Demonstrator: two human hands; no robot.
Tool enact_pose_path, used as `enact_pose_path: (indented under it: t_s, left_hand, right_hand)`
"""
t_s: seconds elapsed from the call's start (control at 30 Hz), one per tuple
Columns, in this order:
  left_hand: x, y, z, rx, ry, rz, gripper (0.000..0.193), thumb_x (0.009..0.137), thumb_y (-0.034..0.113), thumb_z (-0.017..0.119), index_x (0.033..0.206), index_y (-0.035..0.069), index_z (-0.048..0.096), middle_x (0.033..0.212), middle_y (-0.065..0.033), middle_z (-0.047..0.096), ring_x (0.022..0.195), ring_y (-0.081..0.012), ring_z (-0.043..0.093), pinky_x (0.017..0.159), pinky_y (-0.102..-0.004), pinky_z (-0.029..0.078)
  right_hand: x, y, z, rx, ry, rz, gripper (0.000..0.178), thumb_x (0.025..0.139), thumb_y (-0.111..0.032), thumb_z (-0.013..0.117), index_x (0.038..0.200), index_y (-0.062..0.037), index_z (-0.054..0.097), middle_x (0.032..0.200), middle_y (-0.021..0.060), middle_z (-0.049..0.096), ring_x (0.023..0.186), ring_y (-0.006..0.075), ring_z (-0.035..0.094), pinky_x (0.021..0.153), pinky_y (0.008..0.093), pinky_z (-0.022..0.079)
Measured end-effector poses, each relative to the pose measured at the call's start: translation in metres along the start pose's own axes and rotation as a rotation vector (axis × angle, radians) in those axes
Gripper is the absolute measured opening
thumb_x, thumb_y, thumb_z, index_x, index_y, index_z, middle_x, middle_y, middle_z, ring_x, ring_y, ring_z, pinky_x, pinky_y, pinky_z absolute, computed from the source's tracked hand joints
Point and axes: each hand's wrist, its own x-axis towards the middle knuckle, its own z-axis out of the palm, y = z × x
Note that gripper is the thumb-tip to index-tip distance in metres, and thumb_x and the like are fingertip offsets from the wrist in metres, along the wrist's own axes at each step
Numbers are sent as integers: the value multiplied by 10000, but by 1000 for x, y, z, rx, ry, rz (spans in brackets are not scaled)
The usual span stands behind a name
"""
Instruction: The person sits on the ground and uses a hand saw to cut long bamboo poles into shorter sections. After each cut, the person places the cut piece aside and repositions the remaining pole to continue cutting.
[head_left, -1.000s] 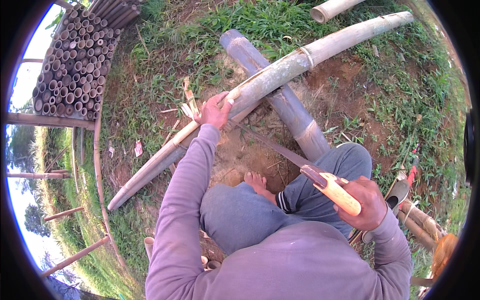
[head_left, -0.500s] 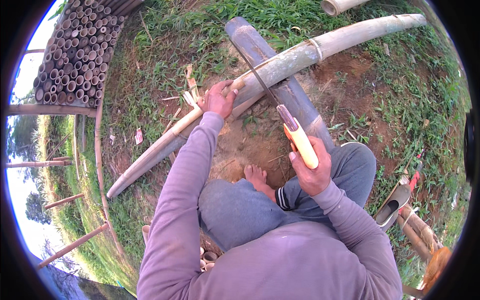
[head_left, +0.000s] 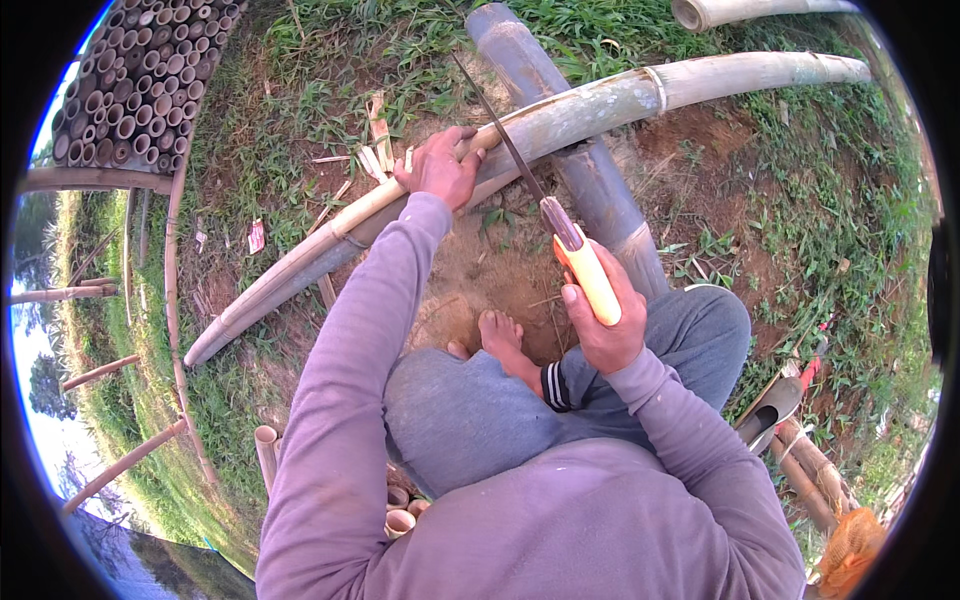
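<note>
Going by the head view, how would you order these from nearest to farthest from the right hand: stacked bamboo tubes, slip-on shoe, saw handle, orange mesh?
From the right hand:
1. Saw handle: in its grip.
2. Slip-on shoe: to its lower right.
3. Orange mesh: lower right, beyond the shoe.
4. Stacked bamboo tubes: far upper left.

The saw blade is showing matt metal. The bamboo pole is looking smooth. The trousers are showing matt cloth.

Stacked bamboo tubes upper left, grey shoe and orange bundle lower right.
</note>
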Motion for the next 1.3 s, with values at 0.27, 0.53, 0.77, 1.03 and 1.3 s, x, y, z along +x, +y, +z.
enact_pose_path:
  t_s: [0.27,0.53,0.77,1.03,1.3]
  left_hand:
    - [1,0,2,-34,-2,-29,389,962,425,753,1339,335,714,1419,-4,691,1417,-291,549,1241,-680,151]
    - [1,-3,9,8,34,-23,423,970,445,736,1376,335,690,1431,-17,678,1434,-279,531,1247,-679,144]
    - [-3,-2,9,3,4,-20,426,988,440,724,1386,294,688,1437,-13,673,1422,-252,545,1253,-662,156]
    - [-45,-46,-4,143,234,453,502,978,379,758,1452,277,629,1229,-56,690,1177,-282,685,1000,-550,513]
    - [-172,-106,31,339,-227,507,653,969,394,746,1562,270,501,1066,-120,693,923,-380,738,783,-513,617]
  right_hand:
    - [-17,8,2,-11,-6,15,565,931,3,750,1465,70,576,1374,241,706,1202,315,753,993,385,606]
    - [0,11,11,-65,3,-21,591,924,18,750,1483,58,563,1352,232,724,1193,304,758,977,376,605]
    - [0,15,17,-94,28,-33,596,914,33,742,1485,31,574,1324,216,741,1161,278,772,960,364,615]
    - [26,30,28,-7,57,-4,570,928,15,755,1476,14,599,1288,171,764,1131,219,770,955,337,608]
    - [22,31,30,57,27,43,541,954,62,689,1485,25,593,1341,146,742,1222,198,717,1046,337,564]
